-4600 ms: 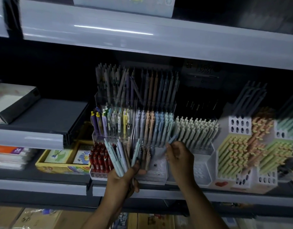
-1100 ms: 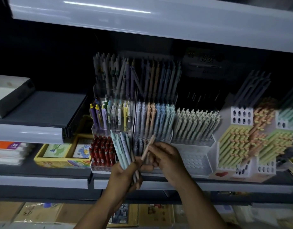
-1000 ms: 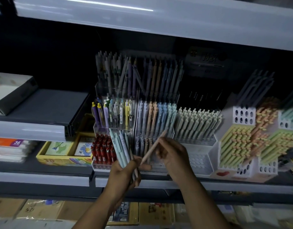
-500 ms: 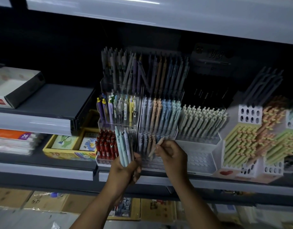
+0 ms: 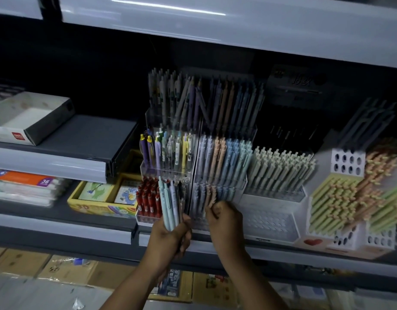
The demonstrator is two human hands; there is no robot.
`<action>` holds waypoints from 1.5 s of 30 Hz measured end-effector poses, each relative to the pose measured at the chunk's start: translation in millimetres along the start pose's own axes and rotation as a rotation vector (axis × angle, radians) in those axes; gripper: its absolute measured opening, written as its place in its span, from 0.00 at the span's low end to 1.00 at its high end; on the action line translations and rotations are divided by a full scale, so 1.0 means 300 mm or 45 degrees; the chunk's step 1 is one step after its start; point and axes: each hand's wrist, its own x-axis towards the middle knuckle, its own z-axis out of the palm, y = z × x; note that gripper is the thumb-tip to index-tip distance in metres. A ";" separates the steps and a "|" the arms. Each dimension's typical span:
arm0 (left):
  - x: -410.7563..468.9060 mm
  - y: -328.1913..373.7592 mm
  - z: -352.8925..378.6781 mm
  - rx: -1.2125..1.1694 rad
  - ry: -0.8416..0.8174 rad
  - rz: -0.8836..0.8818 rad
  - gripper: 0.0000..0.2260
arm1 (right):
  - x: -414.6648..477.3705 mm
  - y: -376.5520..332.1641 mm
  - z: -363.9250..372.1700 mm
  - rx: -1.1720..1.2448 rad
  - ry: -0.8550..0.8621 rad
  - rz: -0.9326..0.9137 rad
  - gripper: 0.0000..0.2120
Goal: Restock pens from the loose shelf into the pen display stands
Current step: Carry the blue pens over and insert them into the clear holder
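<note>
The right hand (image 5: 226, 222), its grip pinched on a peach pen (image 5: 210, 194) in the near row of the clear tiered stand (image 5: 242, 180), should probably push it straight down beside the matching peach ones until level. The left hand (image 5: 170, 240) has its grip wrapped round a bundle of pastel pens (image 5: 169, 204) just left of that row. The stand sits on a dim shop shelf (image 5: 81, 229), with cardboard cartons (image 5: 65, 267) below.

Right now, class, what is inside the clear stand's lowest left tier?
Red pens stand at its left; the bunch of pale pens in the left hand covers its right part.
</note>
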 end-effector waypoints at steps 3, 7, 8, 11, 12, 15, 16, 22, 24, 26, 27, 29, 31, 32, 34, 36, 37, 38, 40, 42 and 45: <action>0.001 -0.002 0.004 0.023 -0.013 -0.004 0.05 | 0.008 -0.004 0.009 -0.109 -0.072 0.047 0.13; 0.000 -0.009 0.003 0.054 -0.040 -0.018 0.06 | 0.019 -0.030 0.006 -0.261 -0.056 0.035 0.11; -0.001 -0.009 0.003 0.056 -0.044 -0.019 0.06 | 0.019 -0.037 0.009 -0.301 -0.055 0.036 0.11; -0.002 -0.005 0.006 0.057 -0.035 -0.010 0.08 | 0.011 -0.053 0.019 -0.482 -0.064 0.031 0.11; -0.003 -0.003 0.006 0.059 -0.032 -0.005 0.10 | 0.008 -0.057 0.021 -0.529 -0.068 0.027 0.11; -0.006 0.000 0.003 0.062 -0.030 -0.002 0.10 | 0.004 -0.060 0.024 -0.572 -0.058 0.024 0.11; -0.008 0.001 0.002 0.068 -0.036 0.004 0.09 | 0.005 -0.055 0.022 -0.557 -0.047 0.019 0.12; -0.020 0.009 0.011 0.125 -0.114 0.019 0.14 | -0.003 -0.023 -0.016 -0.276 -0.161 0.055 0.08; -0.019 0.009 0.016 0.158 -0.153 0.034 0.21 | -0.005 -0.024 -0.032 -0.069 -0.199 0.076 0.06; -0.018 0.006 0.022 0.171 -0.156 0.052 0.24 | -0.006 -0.035 -0.047 0.171 -0.211 0.125 0.03; -0.017 0.005 0.026 0.165 -0.145 0.051 0.24 | -0.005 -0.045 -0.055 0.274 -0.205 0.164 0.03; -0.013 0.003 0.035 0.151 -0.128 0.046 0.23 | -0.001 -0.072 -0.081 0.496 -0.215 0.261 0.05; -0.011 0.004 0.049 0.150 -0.134 0.050 0.22 | 0.002 -0.099 -0.114 0.736 -0.297 0.327 0.07; -0.010 0.004 0.057 0.156 -0.141 0.055 0.21 | 0.004 -0.110 -0.132 0.817 -0.341 0.332 0.07; -0.008 0.006 0.071 0.172 -0.143 0.066 0.19 | 0.007 -0.119 -0.156 0.890 -0.393 0.327 0.05; -0.007 0.009 0.084 0.192 -0.156 0.072 0.17 | 0.010 -0.115 -0.164 0.903 -0.402 0.347 0.05; -0.007 0.012 0.089 0.199 -0.164 0.072 0.16 | 0.013 -0.110 -0.167 0.906 -0.407 0.361 0.05; -0.005 0.012 0.092 0.203 -0.163 0.072 0.16 | 0.015 -0.104 -0.170 0.907 -0.417 0.363 0.04; 0.000 0.007 0.091 0.193 -0.137 0.070 0.17 | 0.022 -0.087 -0.179 0.887 -0.438 0.319 0.05; 0.006 0.005 0.086 0.171 -0.104 0.072 0.17 | 0.028 -0.076 -0.187 0.882 -0.455 0.304 0.07; 0.011 0.006 0.080 0.159 -0.112 0.106 0.16 | 0.036 -0.082 -0.190 0.937 -0.428 0.331 0.08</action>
